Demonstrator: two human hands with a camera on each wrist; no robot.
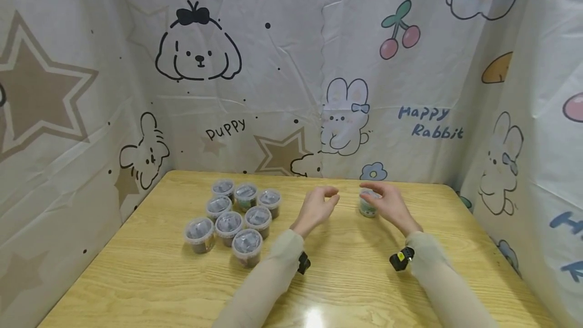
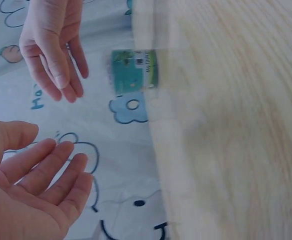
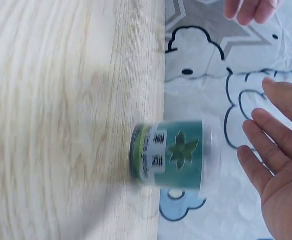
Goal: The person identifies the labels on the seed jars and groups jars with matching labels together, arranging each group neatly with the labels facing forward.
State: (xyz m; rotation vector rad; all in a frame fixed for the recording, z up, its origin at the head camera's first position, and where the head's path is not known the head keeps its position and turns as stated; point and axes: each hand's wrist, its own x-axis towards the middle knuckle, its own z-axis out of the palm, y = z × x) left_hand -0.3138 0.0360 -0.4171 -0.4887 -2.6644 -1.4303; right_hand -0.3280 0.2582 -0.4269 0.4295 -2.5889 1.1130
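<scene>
A small lidded plastic tub (image 1: 368, 207) with a green plant label stands alone on the right part of the table. Just above it my right hand (image 1: 389, 205) hovers with fingers spread, apart from the tub. The right wrist view shows the tub's leaf picture (image 3: 183, 150) and a gap between its lid and the fingers (image 3: 271, 142). My left hand (image 1: 316, 208) is in the air left of that tub, fingers loosely bent with nothing in them. In the left wrist view its fingers (image 2: 50, 165) face the right hand (image 2: 50, 45).
Several similar lidded tubs, such as the front one (image 1: 247, 248), stand grouped on the left of the wooden table (image 1: 346, 277). A printed curtain (image 1: 282, 65) hangs behind and on both sides of the table.
</scene>
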